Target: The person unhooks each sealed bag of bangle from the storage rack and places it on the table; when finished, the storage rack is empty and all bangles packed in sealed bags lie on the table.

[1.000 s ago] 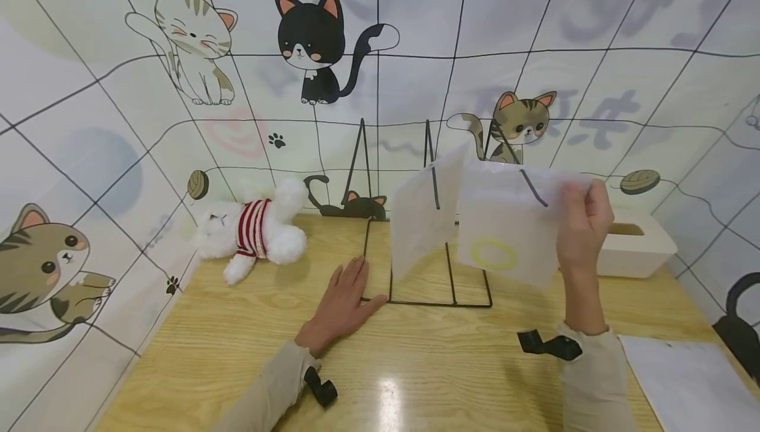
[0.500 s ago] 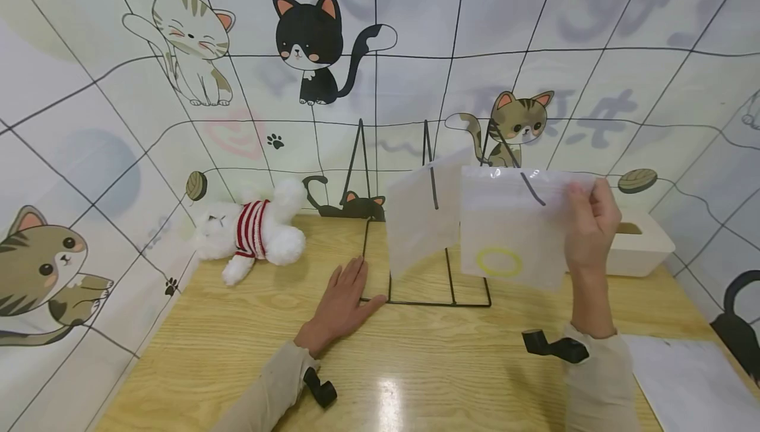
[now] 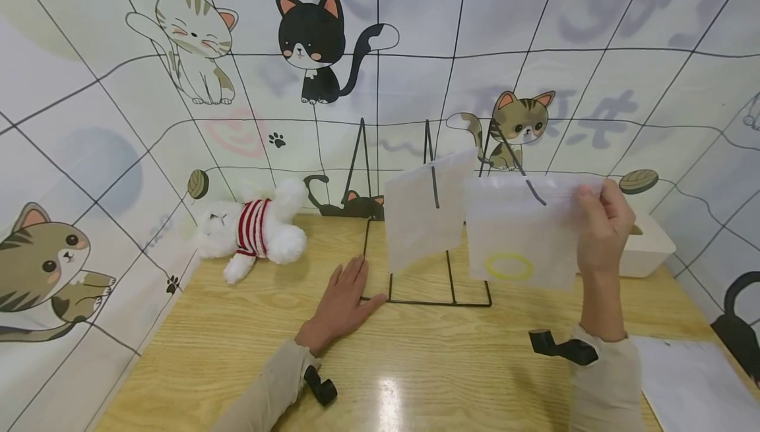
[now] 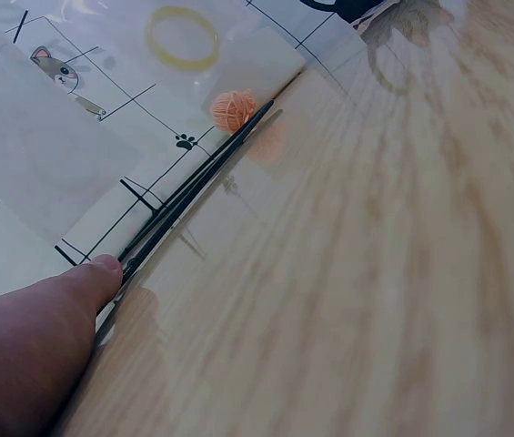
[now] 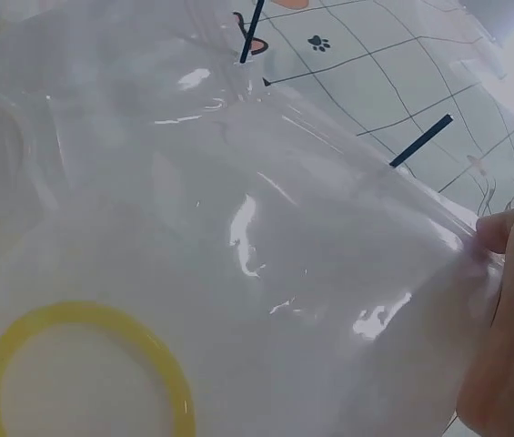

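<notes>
A black wire display rack (image 3: 427, 303) stands on the table with three upright prongs. My left hand (image 3: 341, 300) rests on the tabletop at the rack's front left corner, thumb against the base wire. A clear zip bag (image 3: 534, 237) is on the right prong, whose tip shows near its top edge. Inside the bag is a yellow ring (image 5: 84, 312). My right hand (image 3: 605, 234) pinches that bag's upper right corner between thumb and fingers. On the middle prong hangs another translucent bag (image 3: 421, 214), turned at an angle. The left prong carries nothing.
A white plush toy (image 3: 254, 227) in a red-striped top lies at the back left. Behind my right hand is a white tissue box (image 3: 650, 250). White sheets (image 3: 695, 379) lie at the table's right edge. A cat-print wall cloth (image 3: 410, 10) surrounds the table.
My right hand has moved right, drawing the bag with the ring rightward and slightly down. The bag now hangs flatter, apart from the middle one. My left hand has stayed in place.
</notes>
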`<state>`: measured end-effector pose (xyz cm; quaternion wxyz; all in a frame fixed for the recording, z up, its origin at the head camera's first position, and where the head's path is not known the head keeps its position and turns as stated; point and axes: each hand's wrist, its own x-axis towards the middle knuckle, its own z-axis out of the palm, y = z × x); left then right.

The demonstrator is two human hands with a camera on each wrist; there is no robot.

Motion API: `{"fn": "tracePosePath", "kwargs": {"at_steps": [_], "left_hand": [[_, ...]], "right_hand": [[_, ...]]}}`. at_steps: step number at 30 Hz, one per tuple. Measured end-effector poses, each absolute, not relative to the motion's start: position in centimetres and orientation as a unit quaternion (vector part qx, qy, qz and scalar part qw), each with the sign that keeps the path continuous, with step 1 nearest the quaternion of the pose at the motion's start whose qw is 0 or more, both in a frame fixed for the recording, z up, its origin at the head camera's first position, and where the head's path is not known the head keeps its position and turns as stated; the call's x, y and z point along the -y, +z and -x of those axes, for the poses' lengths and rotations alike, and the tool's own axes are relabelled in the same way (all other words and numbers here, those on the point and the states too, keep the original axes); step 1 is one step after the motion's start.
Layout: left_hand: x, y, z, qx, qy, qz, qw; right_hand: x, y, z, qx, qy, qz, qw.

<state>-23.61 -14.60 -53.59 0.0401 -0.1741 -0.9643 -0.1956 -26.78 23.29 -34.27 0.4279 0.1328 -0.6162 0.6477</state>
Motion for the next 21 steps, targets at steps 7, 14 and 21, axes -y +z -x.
{"fn": "tracePosePath", "kwargs": {"at_steps": [7, 14, 21], "left_hand": [[14.73, -53.42, 23.72, 0.963, -0.195, 0.180, 0.046], [14.79, -53.32, 23.68, 0.964, -0.191, 0.178, 0.048], [14.67, -53.35, 23.54, 0.964, -0.194, 0.178, 0.043]], "right_hand": [[-23.39, -34.06, 26.86, 0.603, 0.651, -0.152, 0.435], [-23.61, -33.60, 26.36, 0.624, 0.625, -0.119, 0.453], [-23.84, -33.53, 25.97, 0.625, 0.625, -0.127, 0.451]]}}
